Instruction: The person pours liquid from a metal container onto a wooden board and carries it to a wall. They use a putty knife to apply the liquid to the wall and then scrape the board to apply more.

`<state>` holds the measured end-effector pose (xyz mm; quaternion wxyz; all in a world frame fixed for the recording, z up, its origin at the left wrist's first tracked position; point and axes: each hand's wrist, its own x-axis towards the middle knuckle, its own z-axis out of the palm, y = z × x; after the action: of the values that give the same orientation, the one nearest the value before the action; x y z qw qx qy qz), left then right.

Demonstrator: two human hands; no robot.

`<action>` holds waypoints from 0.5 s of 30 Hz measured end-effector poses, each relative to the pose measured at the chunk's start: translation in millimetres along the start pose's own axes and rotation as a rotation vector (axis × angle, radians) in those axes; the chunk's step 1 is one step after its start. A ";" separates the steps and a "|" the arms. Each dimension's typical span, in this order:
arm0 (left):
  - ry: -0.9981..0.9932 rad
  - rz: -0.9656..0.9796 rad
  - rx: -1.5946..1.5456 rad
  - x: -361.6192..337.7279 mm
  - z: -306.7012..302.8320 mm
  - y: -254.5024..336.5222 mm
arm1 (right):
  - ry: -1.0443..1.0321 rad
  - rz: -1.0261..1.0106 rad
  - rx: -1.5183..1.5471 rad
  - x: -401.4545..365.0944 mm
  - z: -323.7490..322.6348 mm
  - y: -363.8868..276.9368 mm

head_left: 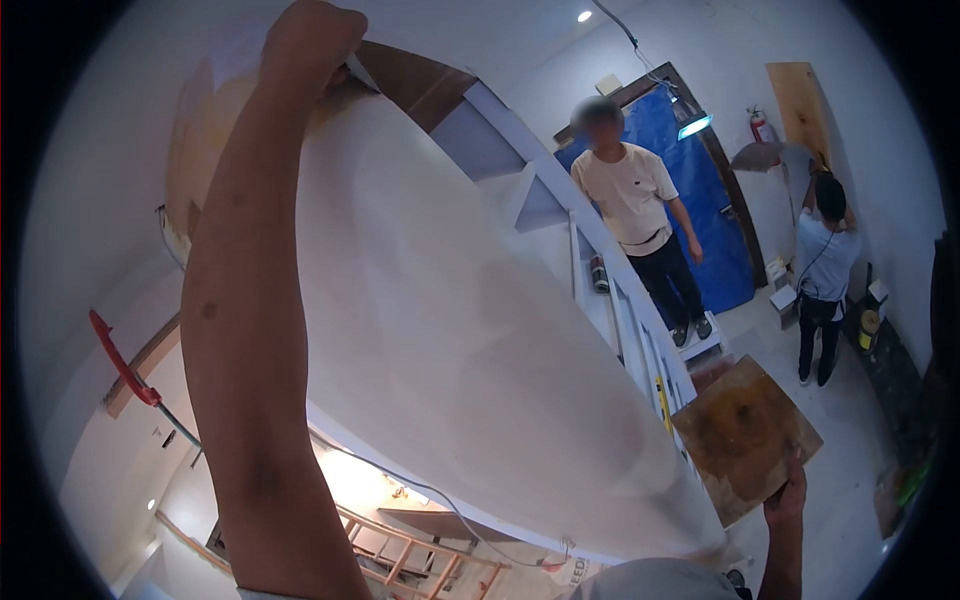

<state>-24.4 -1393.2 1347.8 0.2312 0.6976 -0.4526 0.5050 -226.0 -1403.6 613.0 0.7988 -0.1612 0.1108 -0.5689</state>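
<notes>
At the top left of the view, my left hand (315,45) is closed on a thin flat tool (362,72), mostly hidden by the hand, against the upper end of a large curved white panel (450,300). Brownish patches mark the panel near that hand. Low on the right, my right hand (787,492) grips the lower right edge of a square board (745,440) with brown stains on its face. The board is tilted, beside the panel's lower right end.
Behind the panel, a person (630,200) stands before a blue door (690,180). Another person (827,260) faces the right wall near a wooden plank (800,110). A red-handled tool (125,360) is at the left. Wooden ladder-like frames (400,550) lie below.
</notes>
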 end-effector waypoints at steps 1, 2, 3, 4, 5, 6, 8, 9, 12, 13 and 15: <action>-0.002 0.011 -0.027 6.4 2.1 -4.4 | 0.007 0.002 -0.002 -0.1 -1.1 0.5; -0.004 0.022 -0.053 16.5 3.8 -11.6 | 0.013 0.004 -0.005 -0.6 -3.1 0.4; -0.006 0.030 -0.080 26.4 6.5 -20.0 | 0.018 0.007 -0.010 -0.6 -4.0 0.0; 0.024 0.060 -0.026 28.3 7.0 -23.0 | 0.020 0.005 -0.014 -0.9 -4.1 -0.5; 0.053 0.091 0.029 29.4 7.4 -24.8 | 0.021 0.004 -0.018 -1.5 -4.3 -1.1; 0.083 0.122 0.084 30.8 7.6 -26.8 | 0.023 0.002 -0.021 -1.9 -4.1 -1.2; 0.015 0.149 0.058 35.3 7.6 -34.8 | 0.013 0.009 -0.016 -2.0 -4.2 -1.7; -0.017 0.162 0.045 39.1 7.4 -41.1 | 0.007 0.011 -0.014 -1.5 -4.3 -2.1; 0.215 1.022 0.983 80.5 16.5 -84.0 | 0.027 0.008 -0.004 0.0 -8.2 -0.7; 0.206 0.861 0.853 73.6 15.7 -77.1 | 0.026 0.009 -0.002 0.1 -9.1 -0.3; 0.182 0.540 0.591 46.0 12.7 -49.1 | 0.024 0.012 0.001 0.2 -10.5 0.3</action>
<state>28.1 -1397.7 1391.5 -0.0809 0.5426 -0.4325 0.7155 -229.4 -1405.1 603.2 0.8010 -0.1531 0.1213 -0.5659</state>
